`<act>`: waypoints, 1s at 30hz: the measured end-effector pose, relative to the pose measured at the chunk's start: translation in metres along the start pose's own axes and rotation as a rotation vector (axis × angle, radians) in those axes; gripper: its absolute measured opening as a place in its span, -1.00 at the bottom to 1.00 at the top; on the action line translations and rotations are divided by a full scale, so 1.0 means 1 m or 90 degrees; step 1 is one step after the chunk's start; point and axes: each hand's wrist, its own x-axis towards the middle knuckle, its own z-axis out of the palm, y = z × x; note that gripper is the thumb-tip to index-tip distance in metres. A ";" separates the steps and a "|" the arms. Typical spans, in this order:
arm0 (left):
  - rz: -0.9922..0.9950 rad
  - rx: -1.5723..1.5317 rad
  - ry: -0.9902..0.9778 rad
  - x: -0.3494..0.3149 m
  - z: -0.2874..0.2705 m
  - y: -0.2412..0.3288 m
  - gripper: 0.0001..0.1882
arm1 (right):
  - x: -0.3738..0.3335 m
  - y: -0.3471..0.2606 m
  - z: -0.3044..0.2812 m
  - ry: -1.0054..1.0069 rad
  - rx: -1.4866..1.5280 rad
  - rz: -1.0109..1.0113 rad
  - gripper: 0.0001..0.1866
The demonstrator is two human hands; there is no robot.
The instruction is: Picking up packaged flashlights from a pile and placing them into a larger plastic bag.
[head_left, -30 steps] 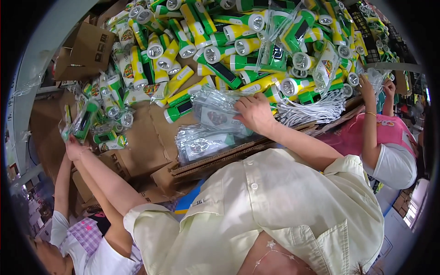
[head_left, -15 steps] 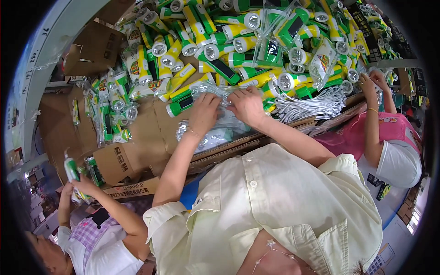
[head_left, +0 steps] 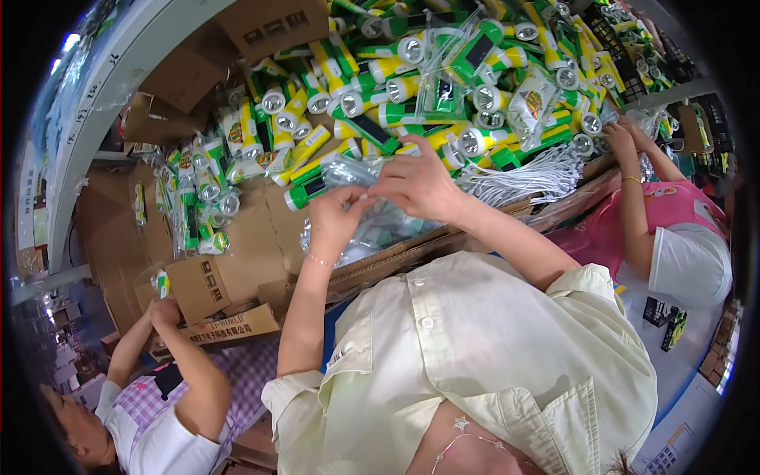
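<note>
Clear plastic bags (head_left: 384,225) lie stacked on cardboard (head_left: 257,241), directly in front of a person in a pale shirt (head_left: 475,340). The left hand (head_left: 336,220) and right hand (head_left: 419,184) meet over them, fingers bent; whether they pinch plastic is unclear. Green-and-yellow flashlights (head_left: 366,133) heap beyond; white cables (head_left: 529,178) lie to the right.

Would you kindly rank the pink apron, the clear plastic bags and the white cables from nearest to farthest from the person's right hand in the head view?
From the right hand:
1. Clear plastic bags, right beneath the hand.
2. White cables, a bundle to its right.
3. Pink apron, farther right, beyond the cables.
</note>
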 end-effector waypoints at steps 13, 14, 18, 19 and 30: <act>0.058 0.210 -0.049 -0.040 -0.029 0.019 -0.82 | -0.019 0.001 -0.044 -0.328 0.003 -0.052 -0.79; 0.105 0.171 -0.014 -0.038 -0.025 0.017 -0.83 | -0.014 -0.005 -0.045 -0.310 -0.027 -0.095 -0.80; 0.029 0.109 -0.005 -0.035 -0.005 0.030 -0.85 | 0.000 -0.015 -0.035 -0.244 -0.046 -0.156 -0.82; 0.025 0.108 0.000 -0.036 -0.006 0.026 -0.85 | 0.002 -0.016 -0.034 -0.217 -0.046 -0.159 -0.82; -0.240 0.303 0.088 -0.051 -0.025 -0.046 -0.80 | 0.067 0.073 -0.061 -0.549 0.177 0.224 -0.69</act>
